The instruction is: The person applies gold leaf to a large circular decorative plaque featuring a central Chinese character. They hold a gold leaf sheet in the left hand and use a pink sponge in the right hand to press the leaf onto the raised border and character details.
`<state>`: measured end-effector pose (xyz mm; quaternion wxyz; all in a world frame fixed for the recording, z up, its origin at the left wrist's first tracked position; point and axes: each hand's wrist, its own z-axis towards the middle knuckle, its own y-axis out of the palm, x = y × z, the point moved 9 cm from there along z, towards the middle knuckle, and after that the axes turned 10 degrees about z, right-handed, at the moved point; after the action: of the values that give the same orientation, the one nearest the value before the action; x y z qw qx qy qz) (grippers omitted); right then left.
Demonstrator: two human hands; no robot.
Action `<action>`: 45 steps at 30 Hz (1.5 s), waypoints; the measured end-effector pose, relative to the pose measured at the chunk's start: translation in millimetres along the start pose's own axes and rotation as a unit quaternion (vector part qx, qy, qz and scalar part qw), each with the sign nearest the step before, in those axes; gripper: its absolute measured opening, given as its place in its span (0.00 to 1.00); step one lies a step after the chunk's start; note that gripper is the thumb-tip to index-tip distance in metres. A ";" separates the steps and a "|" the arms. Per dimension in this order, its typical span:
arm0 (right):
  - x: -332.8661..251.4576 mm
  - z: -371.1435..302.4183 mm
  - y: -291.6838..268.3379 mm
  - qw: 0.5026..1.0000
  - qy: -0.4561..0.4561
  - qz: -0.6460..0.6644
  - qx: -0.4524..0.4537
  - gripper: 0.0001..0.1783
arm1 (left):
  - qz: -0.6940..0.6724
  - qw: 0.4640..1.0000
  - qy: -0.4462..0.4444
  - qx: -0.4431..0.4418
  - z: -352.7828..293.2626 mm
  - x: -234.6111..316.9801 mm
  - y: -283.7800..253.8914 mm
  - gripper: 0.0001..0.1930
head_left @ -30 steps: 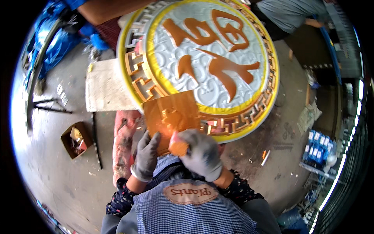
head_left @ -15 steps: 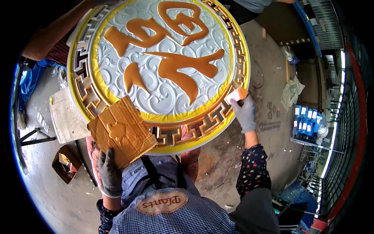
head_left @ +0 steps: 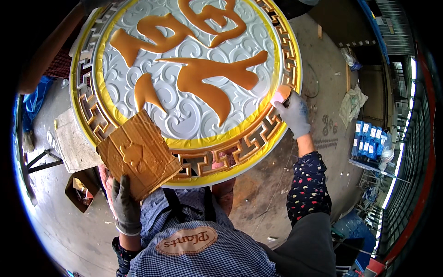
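Note:
A large round panel (head_left: pixel 184 111) lies in front of me, with white scroll relief, raised orange-gold strokes, a yellow masked ring and a cut-out fret border partly coloured gold. In a grey glove, my left hand (head_left: pixel 127 205) grips a square of cardboard (head_left: pixel 138 161) by its lower edge; wet-looking gold paint (head_left: pixel 133 157) is pooled on it. The cardboard overlaps the panel's near left rim. My right hand (head_left: pixel 296 114), also gloved, pinches a small pale sponge (head_left: pixel 280 94) with an orange-gold end, against the border at the right side. The fingertips behind the sponge are partly hidden.
Another person's arm (head_left: pixel 50 55) reaches in at the far left. A pale board (head_left: pixel 76 141) and an open carton (head_left: pixel 82 191) are at the left. Blue-wrapped packs (head_left: pixel 368 138) sit on a rack at the right, near a crumpled pale sack (head_left: pixel 353 105).
My right hand has moved with the sponge farther up along the border. The cardboard and my left hand shift slightly left in the picture, as does the panel.

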<state>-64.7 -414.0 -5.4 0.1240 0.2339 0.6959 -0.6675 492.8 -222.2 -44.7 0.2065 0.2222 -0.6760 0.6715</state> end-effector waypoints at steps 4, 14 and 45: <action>0.8 -6.6 8.2 1.000 0.005 0.012 -0.028 0.22 | 0.031 0.999 0.029 -0.008 -0.1 2.4 1.7 0.32; -43.2 -60.2 37.0 0.999 0.002 0.017 -0.042 0.21 | -0.009 1.000 0.002 -0.008 -5.7 -13.5 3.5 0.22; -80.2 -96.9 59.0 0.999 -0.038 0.017 0.025 0.19 | -0.113 0.993 -0.028 0.010 -19.1 -18.1 -0.2 0.23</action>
<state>46.7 -331.2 -10.3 0.1553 0.2233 0.6697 -0.6910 507.3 -202.7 -54.7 0.2593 0.3178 -0.6457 0.6441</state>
